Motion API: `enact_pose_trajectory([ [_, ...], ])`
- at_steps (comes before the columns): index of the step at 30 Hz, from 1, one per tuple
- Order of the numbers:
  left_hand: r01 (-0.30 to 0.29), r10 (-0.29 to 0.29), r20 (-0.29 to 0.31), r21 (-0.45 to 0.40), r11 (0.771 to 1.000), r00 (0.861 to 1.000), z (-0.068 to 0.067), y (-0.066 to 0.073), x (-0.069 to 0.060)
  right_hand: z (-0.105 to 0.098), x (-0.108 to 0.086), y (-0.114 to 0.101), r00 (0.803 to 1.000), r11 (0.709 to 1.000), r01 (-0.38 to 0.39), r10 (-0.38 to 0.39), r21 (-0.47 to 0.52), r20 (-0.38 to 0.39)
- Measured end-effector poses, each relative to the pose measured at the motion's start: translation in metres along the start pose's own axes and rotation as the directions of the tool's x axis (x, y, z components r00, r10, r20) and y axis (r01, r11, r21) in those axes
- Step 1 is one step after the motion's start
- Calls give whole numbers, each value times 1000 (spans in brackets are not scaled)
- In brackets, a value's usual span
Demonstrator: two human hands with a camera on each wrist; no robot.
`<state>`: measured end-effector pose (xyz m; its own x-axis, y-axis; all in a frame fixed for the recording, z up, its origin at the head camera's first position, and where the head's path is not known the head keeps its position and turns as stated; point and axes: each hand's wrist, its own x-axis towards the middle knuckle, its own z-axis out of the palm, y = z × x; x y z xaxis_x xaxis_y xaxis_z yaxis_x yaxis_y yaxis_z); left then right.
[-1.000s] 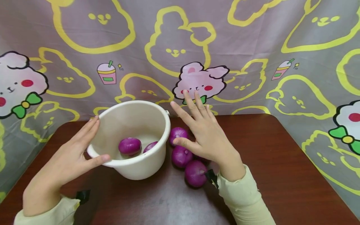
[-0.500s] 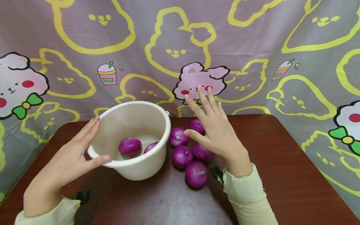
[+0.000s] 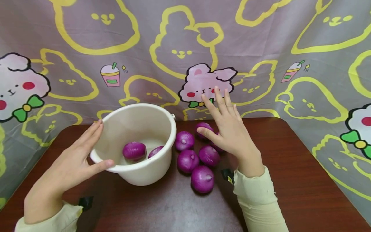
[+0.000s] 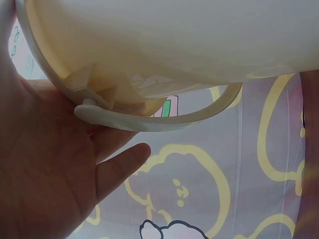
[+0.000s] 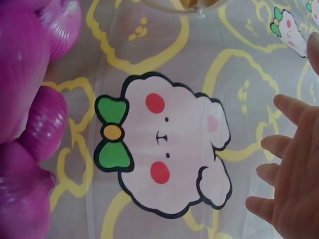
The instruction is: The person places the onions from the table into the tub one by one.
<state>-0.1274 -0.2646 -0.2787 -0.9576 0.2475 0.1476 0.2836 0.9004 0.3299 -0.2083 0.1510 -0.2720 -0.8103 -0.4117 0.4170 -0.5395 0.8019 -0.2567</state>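
A white bucket (image 3: pixel 145 175) stands left of centre with purple onions inside; two show, one whole (image 3: pixel 134 151) and one (image 3: pixel 155 151) partly behind the rim. My left hand (image 3: pixel 69 164) rests against the bucket's left side, its fingers straight and its thumb at the front rim. In the left wrist view this hand (image 4: pixel 45 159) is beside the rim and handle (image 4: pixel 164 123). My right hand (image 3: pixel 233 135), spread and holding nothing, hovers over the back right of several loose onions (image 3: pixel 188 161), partly covering one. The right wrist view shows its fingers (image 5: pixel 276 147) apart from the onions (image 5: pixel 45 122).
The brown table (image 3: pixel 290 180) extends to the right and in front of the bucket. A patterned cloth (image 3: pixel 255 38) hangs behind the table and along its sides. Small black pieces (image 3: pixel 85 203) show beside both sleeve cuffs.
My right hand has moved right and slightly back, still spread, uncovering more of the loose onions. My left hand and the bucket have stayed where they were.
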Motion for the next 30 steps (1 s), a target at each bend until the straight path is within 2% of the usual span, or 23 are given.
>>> enact_pose_trajectory([
  [12, -2, 2, -1, 4, 1000, 1000, 1, 0, 0, 4, 1, 18, 997, 997, -74, 74, -13, 28],
  [30, -3, 3, 0, -8, 1000, 1000, 0, -1, 0, 14, 3, 38, 987, 990, -138, 139, -15, 83],
])
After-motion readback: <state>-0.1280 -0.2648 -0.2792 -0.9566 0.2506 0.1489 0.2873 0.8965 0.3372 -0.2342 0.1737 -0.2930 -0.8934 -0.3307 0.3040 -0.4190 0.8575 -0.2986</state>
